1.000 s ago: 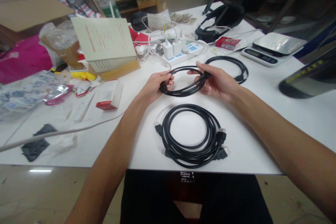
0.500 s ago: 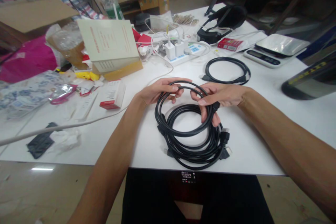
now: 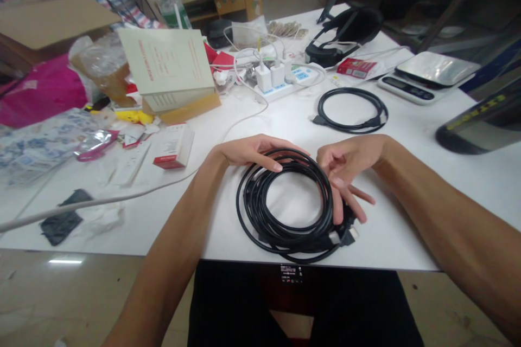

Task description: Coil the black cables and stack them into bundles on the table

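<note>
a flat, round stack of looped black cables (image 3: 291, 241) lies on the white tabletop (image 3: 399, 244), close to its front edge and right in front of the person. the left hand (image 3: 266, 152) is at the far left part of the stack, its thumb laid over the loops and its fingers running behind and under the topmost one, so that it holds that loop loosely. the right hand (image 3: 345, 171) is at the stack's right side, its fingers spread wide and pointing down over the edge, beside black plugs with metal ends (image 3: 350, 236); whether its fingertips press on the cable i cannot tell. beyond the right hand, well apart from the stack, lies a single smaller coil of black cable (image 3: 353, 90), its two plugs on the near side. further right are a white kitchen scale with a shiny metal pan (image 3: 431, 73) and a dark cylinder with yellow lettering (image 3: 480, 119). a small white and red carton (image 3: 174, 146) stands to the left.
</note>
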Demonstrator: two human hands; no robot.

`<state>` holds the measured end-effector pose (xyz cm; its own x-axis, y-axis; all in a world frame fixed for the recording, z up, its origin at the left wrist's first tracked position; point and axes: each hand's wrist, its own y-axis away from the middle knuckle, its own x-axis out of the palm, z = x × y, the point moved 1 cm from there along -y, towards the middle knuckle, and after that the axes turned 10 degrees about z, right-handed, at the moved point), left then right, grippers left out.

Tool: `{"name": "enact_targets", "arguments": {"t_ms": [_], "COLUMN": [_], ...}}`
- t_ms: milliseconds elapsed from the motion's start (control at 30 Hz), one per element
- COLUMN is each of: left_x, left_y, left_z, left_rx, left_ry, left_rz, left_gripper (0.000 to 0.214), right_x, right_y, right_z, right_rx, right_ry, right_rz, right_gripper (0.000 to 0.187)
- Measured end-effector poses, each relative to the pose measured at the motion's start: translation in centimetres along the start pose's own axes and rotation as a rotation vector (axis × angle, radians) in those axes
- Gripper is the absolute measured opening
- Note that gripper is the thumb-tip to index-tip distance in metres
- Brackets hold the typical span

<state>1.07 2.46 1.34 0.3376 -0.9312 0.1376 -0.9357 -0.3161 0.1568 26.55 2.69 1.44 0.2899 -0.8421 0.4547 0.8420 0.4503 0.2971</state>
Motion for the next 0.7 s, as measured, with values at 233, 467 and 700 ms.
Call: {"name": "enact_targets", "arguments": {"t_ms": [233, 467, 700], "left_x": [0.4, 0.0, -0.5], "left_y": [-0.6, -0.7, -0.4], "left_z": [-0.7, 0.0, 0.5], "left_rx": [0.001, 0.007, 0.013], "left_ry": [-0.112, -0.122, -0.080], "left_rz": [0.009, 0.032, 0.029], "left_gripper": [0.050, 0.042, 0.047], "right_x": [-1.5, -1.5, 5.5], "right_y": [0.3, -1.4, -4.2], "right_z": [-0.5, 0.4, 4.3], "right_rx": [-0.090, -0.280, -0.290], "right_ry": [0.058, 0.199, 0.712], "right_rz": [-0.536, -0.859, -1.069], "right_gripper": [0.067, 0.065, 0.051]}}
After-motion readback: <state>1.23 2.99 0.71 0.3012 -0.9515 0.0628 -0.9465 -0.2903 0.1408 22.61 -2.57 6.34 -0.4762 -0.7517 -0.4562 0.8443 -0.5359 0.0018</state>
